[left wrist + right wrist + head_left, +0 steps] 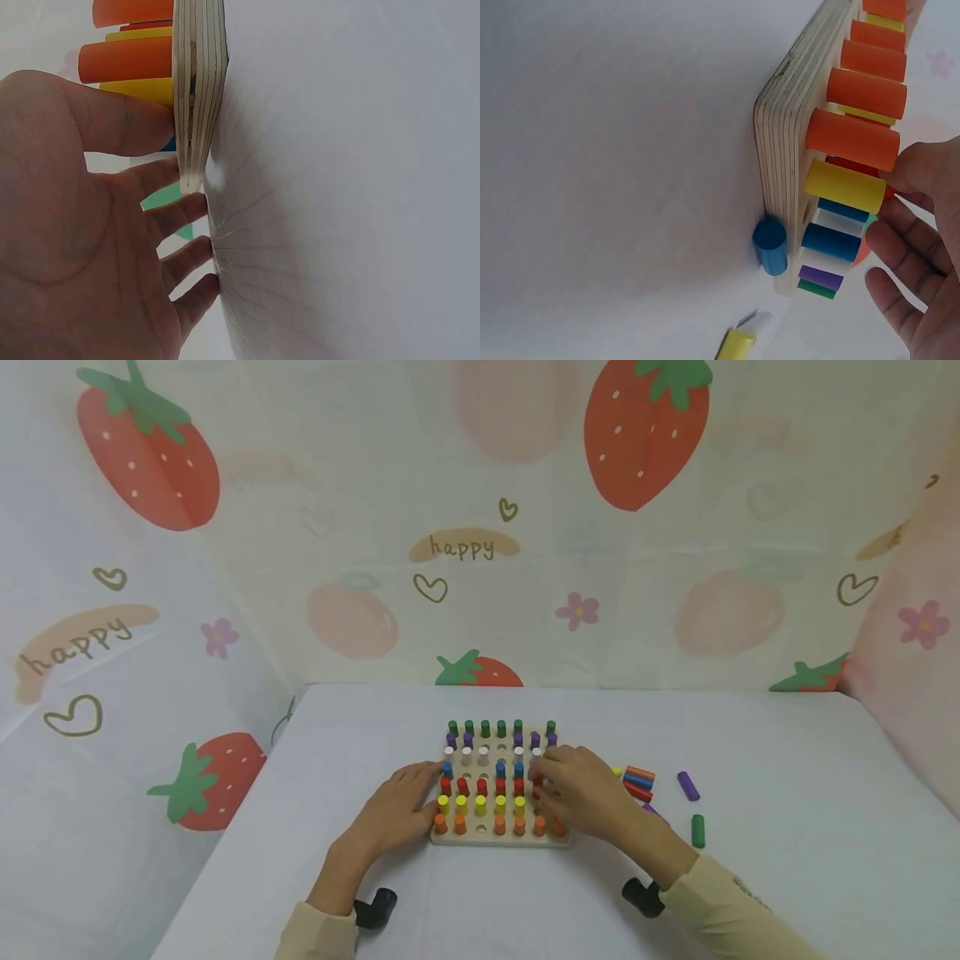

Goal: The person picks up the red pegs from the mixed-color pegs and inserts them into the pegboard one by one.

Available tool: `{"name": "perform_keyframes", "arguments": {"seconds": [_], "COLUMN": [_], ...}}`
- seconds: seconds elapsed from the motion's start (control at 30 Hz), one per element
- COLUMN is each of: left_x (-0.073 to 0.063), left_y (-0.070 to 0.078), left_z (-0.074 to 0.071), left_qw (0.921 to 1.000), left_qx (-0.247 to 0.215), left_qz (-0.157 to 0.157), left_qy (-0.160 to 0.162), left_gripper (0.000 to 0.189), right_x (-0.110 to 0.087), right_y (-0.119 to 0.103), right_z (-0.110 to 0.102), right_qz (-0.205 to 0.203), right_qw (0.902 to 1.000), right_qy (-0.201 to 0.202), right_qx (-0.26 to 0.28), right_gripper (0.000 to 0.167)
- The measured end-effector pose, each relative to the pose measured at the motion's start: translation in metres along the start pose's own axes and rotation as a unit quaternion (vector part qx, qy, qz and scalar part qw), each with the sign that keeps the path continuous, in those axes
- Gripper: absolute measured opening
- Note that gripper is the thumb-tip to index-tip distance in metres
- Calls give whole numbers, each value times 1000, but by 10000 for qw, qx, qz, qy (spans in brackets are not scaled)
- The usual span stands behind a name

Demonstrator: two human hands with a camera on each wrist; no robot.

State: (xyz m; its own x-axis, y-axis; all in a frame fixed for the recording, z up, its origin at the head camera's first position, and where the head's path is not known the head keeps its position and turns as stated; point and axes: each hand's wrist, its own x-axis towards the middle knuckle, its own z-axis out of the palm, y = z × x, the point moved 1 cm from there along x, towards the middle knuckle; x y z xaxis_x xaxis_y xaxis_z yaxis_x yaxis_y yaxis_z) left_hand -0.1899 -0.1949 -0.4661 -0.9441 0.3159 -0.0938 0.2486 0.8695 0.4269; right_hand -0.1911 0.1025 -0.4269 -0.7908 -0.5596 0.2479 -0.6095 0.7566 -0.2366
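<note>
A wooden pegboard (501,840) holds rows of coloured pegs: green, purple, white, blue, red, yellow and orange. Along its left edge rests my left hand (393,810), the thumb (127,124) against the board's side near the pegs and the other fingers extended past the corner. My right hand (581,789) reaches over the board's right side, thumb and fingertips around a red peg (889,190) in the red row. Just in front of that peg in the right wrist view stands a yellow peg (845,187). Part of the right-hand columns is hidden under the hand in the head view.
Right of the board lie loose pegs: a purple peg (687,786), a green peg (698,831), an orange peg (640,772) and others. A blue peg (771,246) sits against the board's side. The white-covered table (787,860) meets a strawberry-print backdrop (480,610).
</note>
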Motion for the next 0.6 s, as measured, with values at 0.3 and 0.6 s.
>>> {"name": "perform_keyframes", "arguments": {"seconds": [0.3, 0.6], "left_x": [-1, -2], "left_y": [3, 1], "left_z": [-2, -1], "left_qw": [10000, 10000], "left_qx": [-20, 60], "left_qz": [79, 6], "left_qy": [-1, -2], "left_gripper": [64, 64], "right_x": [-8, -18], "right_y": [4, 13], "right_z": [1, -4], "right_qz": [-141, 294], "right_qw": [9991, 9989], "right_qy": [392, 368], "right_qx": [-80, 2], "right_gripper": [15, 18]}}
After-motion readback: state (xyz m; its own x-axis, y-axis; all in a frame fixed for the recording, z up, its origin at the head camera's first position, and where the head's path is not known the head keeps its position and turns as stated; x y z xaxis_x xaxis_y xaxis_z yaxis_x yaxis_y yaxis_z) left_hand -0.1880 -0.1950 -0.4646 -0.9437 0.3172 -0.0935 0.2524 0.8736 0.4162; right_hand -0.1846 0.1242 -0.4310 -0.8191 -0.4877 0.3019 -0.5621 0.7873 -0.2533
